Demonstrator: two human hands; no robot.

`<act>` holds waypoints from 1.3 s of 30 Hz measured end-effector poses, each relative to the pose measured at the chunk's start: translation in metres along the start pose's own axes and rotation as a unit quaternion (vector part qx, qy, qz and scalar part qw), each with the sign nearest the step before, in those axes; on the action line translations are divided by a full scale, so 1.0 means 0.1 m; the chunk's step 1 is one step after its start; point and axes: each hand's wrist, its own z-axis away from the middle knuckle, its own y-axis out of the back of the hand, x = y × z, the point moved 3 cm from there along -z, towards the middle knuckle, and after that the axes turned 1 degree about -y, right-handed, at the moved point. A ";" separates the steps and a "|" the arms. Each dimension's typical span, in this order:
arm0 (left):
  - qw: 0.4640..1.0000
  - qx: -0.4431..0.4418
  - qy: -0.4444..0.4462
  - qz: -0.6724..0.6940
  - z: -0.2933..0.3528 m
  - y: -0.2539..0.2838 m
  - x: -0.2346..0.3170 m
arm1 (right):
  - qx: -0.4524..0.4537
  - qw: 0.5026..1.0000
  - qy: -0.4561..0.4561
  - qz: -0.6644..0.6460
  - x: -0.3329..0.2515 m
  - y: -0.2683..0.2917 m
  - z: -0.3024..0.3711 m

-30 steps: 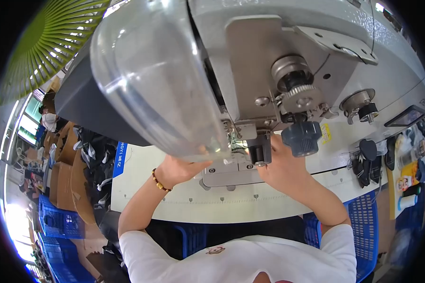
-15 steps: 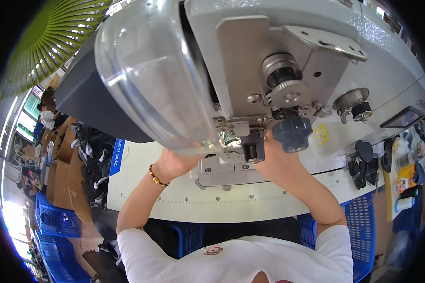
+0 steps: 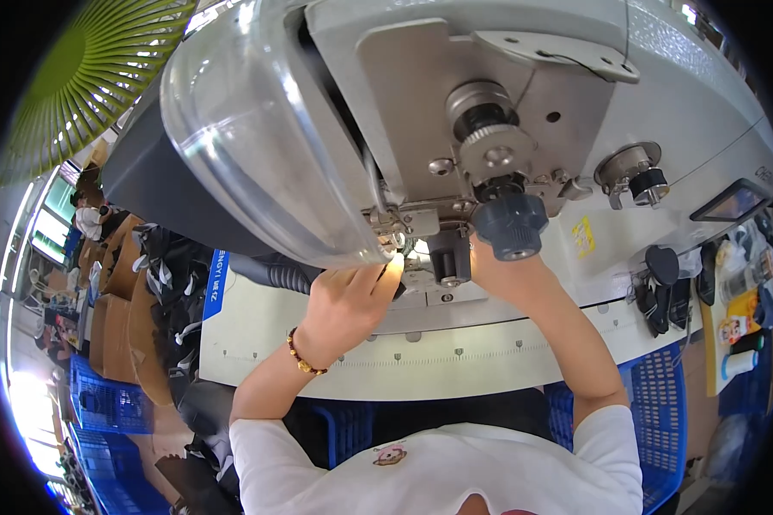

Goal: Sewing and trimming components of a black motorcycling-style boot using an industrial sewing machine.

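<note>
My left hand point(image 3: 349, 300) reaches in beside the needle area of a sewing machine point(image 3: 378, 103), its fingers bent together and the fingertips lit by the machine's lamp. A black piece with a ribbed part point(image 3: 275, 273) sticks out to the left of this hand, under the clear cover. A dark bit of it seems to show at the fingertips too, so the hand looks closed on it. My right hand point(image 3: 504, 273) is at the right side of the needle area. Its fingers are hidden behind the presser parts and the dark grey knob point(image 3: 511, 227).
The clear plastic cover point(image 3: 240, 146) hangs over the left side. A green fan point(image 3: 69, 69) stands at upper left. Blue baskets point(image 3: 661, 412) sit beside me below the pale table point(image 3: 455, 352). Dark pieces and cartons point(image 3: 129, 335) lie at left; thread spools point(image 3: 739, 364) at right.
My left hand has come out from behind the clear cover and moved right, fingertips at the needle area. The black ribbed piece now shows at its left. My right hand has barely moved.
</note>
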 end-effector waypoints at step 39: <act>0.916 -0.353 0.045 0.185 0.05 0.40 -0.31 | 0.001 0.594 -0.324 -0.736 -0.88 -0.65 0.59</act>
